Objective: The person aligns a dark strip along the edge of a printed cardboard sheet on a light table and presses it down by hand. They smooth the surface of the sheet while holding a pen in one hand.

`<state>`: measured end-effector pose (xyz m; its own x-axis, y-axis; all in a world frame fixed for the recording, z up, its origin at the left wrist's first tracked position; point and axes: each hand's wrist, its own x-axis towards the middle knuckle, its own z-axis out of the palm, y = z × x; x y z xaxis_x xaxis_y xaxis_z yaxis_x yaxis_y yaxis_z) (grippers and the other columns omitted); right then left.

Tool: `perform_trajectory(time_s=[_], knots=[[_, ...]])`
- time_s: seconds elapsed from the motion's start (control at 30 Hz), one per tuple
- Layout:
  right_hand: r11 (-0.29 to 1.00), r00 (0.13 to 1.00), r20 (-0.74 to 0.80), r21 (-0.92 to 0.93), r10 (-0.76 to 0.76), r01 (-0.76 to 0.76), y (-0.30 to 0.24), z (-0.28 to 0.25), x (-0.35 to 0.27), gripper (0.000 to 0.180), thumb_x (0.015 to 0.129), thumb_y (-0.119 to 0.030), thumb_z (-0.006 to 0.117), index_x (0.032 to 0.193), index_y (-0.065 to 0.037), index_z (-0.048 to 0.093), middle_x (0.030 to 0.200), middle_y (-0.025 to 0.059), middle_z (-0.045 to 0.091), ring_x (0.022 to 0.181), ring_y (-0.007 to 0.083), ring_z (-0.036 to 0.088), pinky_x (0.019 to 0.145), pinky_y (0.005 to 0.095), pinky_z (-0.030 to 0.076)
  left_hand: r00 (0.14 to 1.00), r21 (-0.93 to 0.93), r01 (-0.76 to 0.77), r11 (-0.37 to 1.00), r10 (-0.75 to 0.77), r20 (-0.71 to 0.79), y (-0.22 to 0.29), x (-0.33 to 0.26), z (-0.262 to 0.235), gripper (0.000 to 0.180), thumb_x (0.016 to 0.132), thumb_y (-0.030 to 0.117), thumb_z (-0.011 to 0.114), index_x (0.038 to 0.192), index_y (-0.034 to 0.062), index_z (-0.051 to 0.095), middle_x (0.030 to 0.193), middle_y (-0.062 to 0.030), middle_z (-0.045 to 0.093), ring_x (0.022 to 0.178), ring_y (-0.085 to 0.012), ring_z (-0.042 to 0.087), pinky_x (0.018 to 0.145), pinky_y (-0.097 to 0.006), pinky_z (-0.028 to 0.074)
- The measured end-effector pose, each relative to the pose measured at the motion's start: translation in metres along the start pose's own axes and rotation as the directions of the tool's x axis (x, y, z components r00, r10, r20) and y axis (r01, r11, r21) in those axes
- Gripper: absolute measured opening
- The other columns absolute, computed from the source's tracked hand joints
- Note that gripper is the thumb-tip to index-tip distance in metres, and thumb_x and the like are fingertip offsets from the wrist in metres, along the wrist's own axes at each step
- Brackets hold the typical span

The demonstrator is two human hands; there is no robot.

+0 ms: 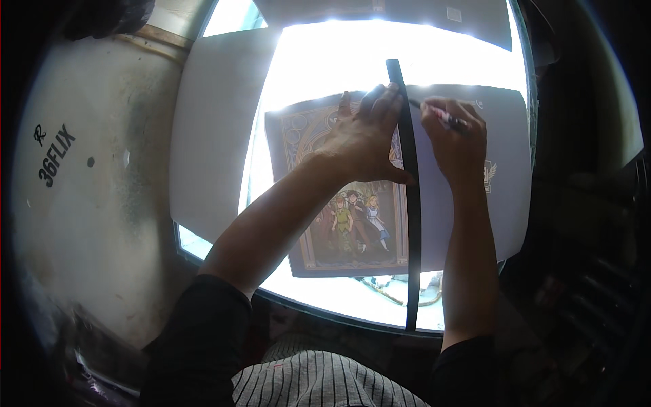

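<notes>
Glowing panel (pixel 332 57): the lit work surface; its light comes through the paper above, which probably makes edges and print easier to read.
Printed sheet (pixel 352 220): lies on the panel beneath both hands, an illustrated field with cartoon figures on the left, a plain purplish field on the right.
Black strip (pixel 413 237): laid across the sheet near the illustration's right border and reaching past its upper and lower edges, a placement that suggests a straight guide.
Left hand (pixel 366 139): fingers spread, not clenched; the fingertips and thumb bear against the strip, apparently to keep it from sliding.
Right hand (pixel 458 139): fingers closed around a pen-like tool (pixel 453 121), a grip suited to fine control; the tip points toward the strip's right edge, but blur hides whether it touches.
Pale sheet (pixel 210 142): lies left of the printed sheet, away from both hands.
</notes>
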<state>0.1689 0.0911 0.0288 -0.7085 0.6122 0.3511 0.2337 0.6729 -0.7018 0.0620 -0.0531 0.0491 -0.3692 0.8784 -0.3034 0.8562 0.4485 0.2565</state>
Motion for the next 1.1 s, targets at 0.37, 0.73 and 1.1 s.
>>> perform_trajectory(time_s=[0.37, 0.73, 1.1], knots=[[0.954, 0.847, 0.44, -0.137, 0.298, -0.265, -0.065, -0.159, -0.233, 0.017, 0.079, -0.008, 0.074, 0.094, -0.01, 0.067, 0.089, 0.0057, 0.072, 0.102, 0.0233, 0.068, 0.105, 0.0479, 0.033, 0.997, 0.098, -0.013, 0.995, 0.021, -0.079, -0.014, 0.004, 0.001, 0.136, 0.062, 0.085, 0.071, 0.158, 0.0065, 0.013, 0.164, -0.0186, 0.017, 0.154, -0.0355, 0.009, 0.122, -0.061, 0.007], [0.93, 0.905, 0.281, -0.278, 0.32, -0.242, -0.071, -0.107, -0.346, 0.038, 0.091, -0.015, 0.068, 0.126, -0.015, 0.053, 0.134, 0.0116, 0.065, 0.142, 0.0386, 0.041, 0.118, 0.0674, 0.008, 0.974, 0.07, -0.172, 0.983, 0.18, -0.14, -0.022, 0.007, 0.025, 0.128, 0.069, 0.085, 0.064, 0.157, 0.0044, 0.017, 0.163, -0.0218, 0.018, 0.154, -0.038, 0.01, 0.122, -0.059, 0.006], [0.94, 0.911, 0.309, -0.287, 0.273, -0.184, -0.071, -0.102, -0.355, 0.026, 0.099, -0.02, 0.057, 0.124, -0.015, 0.053, 0.132, 0.0103, 0.066, 0.144, 0.0378, 0.039, 0.119, 0.0674, 0.002, 0.914, 0.105, -0.279, 0.954, 0.298, -0.275, -0.033, 0.009, 0.035, 0.123, 0.071, 0.081, 0.066, 0.157, 0.0059, 0.018, 0.164, -0.0212, 0.018, 0.154, -0.037, 0.012, 0.122, -0.06, 0.005]])
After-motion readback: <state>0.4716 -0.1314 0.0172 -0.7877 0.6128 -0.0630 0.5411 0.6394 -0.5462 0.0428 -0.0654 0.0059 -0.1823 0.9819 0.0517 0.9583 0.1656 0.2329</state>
